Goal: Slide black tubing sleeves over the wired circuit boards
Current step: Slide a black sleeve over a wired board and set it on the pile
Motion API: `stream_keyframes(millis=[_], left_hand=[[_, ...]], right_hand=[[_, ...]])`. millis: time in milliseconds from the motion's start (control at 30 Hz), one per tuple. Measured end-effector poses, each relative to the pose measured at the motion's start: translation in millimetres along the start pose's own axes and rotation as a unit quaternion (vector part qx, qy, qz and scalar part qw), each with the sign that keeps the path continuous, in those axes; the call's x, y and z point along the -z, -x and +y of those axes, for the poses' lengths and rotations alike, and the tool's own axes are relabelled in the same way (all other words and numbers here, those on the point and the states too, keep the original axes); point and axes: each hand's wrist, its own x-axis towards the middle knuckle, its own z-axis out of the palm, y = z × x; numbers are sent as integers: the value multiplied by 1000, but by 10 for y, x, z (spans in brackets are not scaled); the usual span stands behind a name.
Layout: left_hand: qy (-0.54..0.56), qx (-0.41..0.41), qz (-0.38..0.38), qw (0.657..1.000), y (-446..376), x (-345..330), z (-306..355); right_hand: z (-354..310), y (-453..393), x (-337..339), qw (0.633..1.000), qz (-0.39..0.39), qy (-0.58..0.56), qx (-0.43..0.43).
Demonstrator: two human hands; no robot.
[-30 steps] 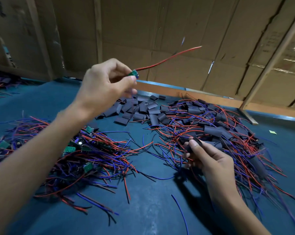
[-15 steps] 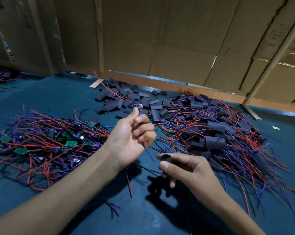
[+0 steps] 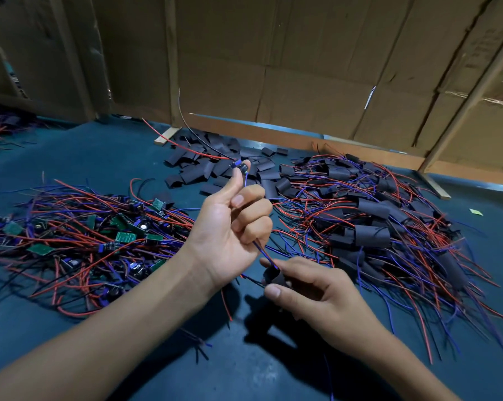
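Pinching a wired board (no legible markings), left hand.

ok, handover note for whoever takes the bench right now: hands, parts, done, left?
Left hand: grips a wired circuit board, raised, its blue and red wires running down through the fist.
Right hand: pinches one black sleeve at the wire ends.
Parts: bare boards pile at left, loose sleeves at the back, sleeved boards pile at right.
Done: the right pile.
Left: feed the wires through, slide the sleeve up over this board, then work through the left pile.
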Motion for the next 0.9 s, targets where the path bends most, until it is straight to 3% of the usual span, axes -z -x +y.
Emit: stream_keyframes(millis=[567, 733, 900], left_hand=[[-35, -19, 48, 998, 17, 2, -31], [-105, -109, 44, 987, 0, -14, -163], [-241, -185, 80, 949, -44, 11, -359]], right_hand=[[-43, 37, 6, 989, 36, -139, 13], [-21, 33, -8, 993, 47, -103, 22], [6, 34, -11, 994, 93, -24, 62]])
